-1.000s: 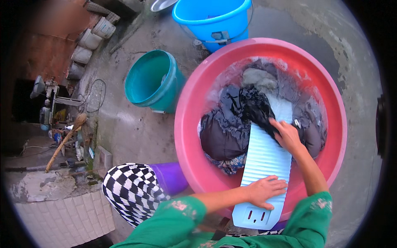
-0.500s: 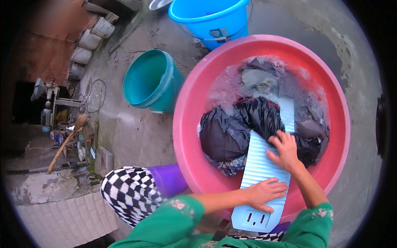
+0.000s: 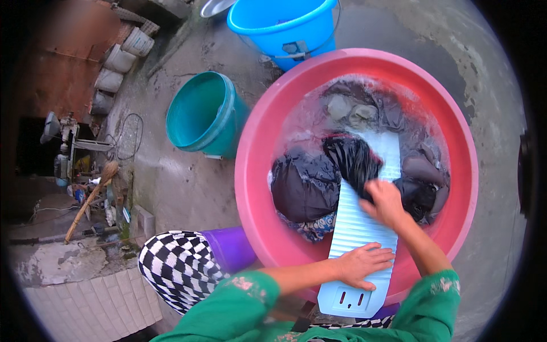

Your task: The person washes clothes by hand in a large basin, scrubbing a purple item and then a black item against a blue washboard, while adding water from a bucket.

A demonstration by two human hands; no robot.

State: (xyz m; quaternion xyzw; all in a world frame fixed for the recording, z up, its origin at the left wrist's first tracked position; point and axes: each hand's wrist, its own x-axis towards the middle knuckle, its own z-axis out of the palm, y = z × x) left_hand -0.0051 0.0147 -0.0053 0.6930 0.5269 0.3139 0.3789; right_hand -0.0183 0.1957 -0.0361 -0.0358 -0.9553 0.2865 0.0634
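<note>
A pale blue washboard point(image 3: 356, 228) leans in a large pink basin point(image 3: 250, 211), its slotted end resting over the near rim. My left hand point(image 3: 363, 265) lies flat on the board's lower part, fingers spread toward the right. Farther up the board, my right hand point(image 3: 384, 202) is closed on the edge of a shiny black garment point(image 3: 350, 159), which stretches over the ridges. Dark wet clothes point(image 3: 305, 185) lie to the left of the board, with a patterned cloth point(image 3: 319, 228) under them. More grey and black clothes point(image 3: 421, 171) sit in sudsy water on the right.
A bright blue bucket point(image 3: 279, 25) with a wire handle stands beyond the basin. To the left is a green bucket point(image 3: 196, 114). A straw broom point(image 3: 91, 199), pipes and several white pails point(image 3: 117, 60) are at the far left, on wet concrete point(image 3: 176, 188).
My right hand has curled its fingers around the black garment and shifted slightly left. The garment has bunched into a narrower strip, baring more of the board. The left hand stays put.
</note>
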